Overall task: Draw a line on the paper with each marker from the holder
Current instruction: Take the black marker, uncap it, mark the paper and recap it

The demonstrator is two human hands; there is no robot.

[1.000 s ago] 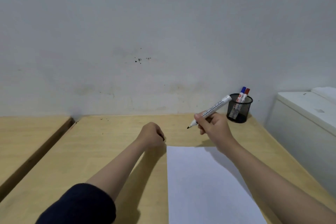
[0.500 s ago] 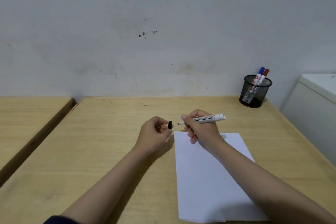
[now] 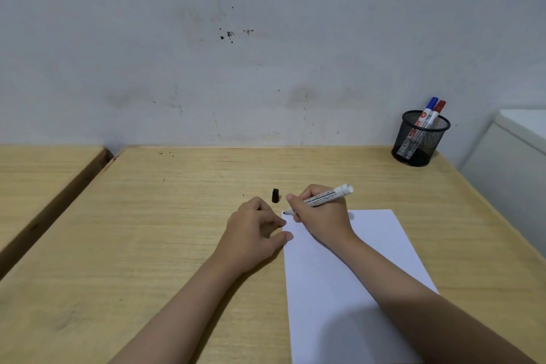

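Note:
A white sheet of paper (image 3: 348, 275) lies on the wooden desk (image 3: 147, 230). My right hand (image 3: 320, 217) grips an uncapped black marker (image 3: 325, 196), whose tip rests at the paper's top left corner. The marker's black cap (image 3: 275, 195) stands on the desk just beyond my hands. My left hand (image 3: 254, 230) rests beside the paper's left edge, fingers loosely curled, thumb touching the edge, holding nothing. A black mesh holder (image 3: 419, 140) at the back right corner contains a blue marker (image 3: 425, 111) and a red marker (image 3: 435, 112).
A grey stained wall rises behind the desk. A second wooden desk (image 3: 38, 174) sits to the left across a dark gap. A white cabinet (image 3: 514, 156) stands close to the desk's right side.
My left hand has set the black cap down on the desk and moved to the paper's left edge. My right hand lowered the marker tip onto the paper's top left corner.

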